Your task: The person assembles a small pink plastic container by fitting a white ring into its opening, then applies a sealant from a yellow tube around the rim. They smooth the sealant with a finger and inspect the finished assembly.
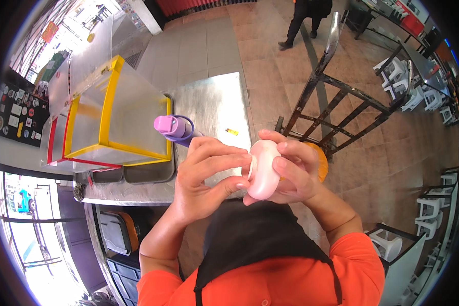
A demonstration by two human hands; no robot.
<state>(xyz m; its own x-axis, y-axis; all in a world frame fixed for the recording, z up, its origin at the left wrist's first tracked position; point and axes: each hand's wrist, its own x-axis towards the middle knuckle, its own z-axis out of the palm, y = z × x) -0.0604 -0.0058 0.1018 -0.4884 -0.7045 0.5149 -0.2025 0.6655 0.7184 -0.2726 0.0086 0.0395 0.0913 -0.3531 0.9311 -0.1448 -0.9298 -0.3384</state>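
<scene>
- Tiled floor (pixel 224 43) around; grey metal-looking surface (pixel 209 94) beyond and left of the hands.
- Pink object (pixel 266 176) sits between the hands: right hand (pixel 302 173) cups it, left hand (pixel 199 176) pinches its pale round part (pixel 252 166).
- Judgement: brace with right, spread left fingertip pressure evenly; gloss suggests slip.
- Rounded, smooth, plastic-looking; material unconfirmed.
- Beyond left hand: purple bottle (pixel 172 126), smooth; boxy yellow-framed case (pixel 137 109), translucent panels.
</scene>
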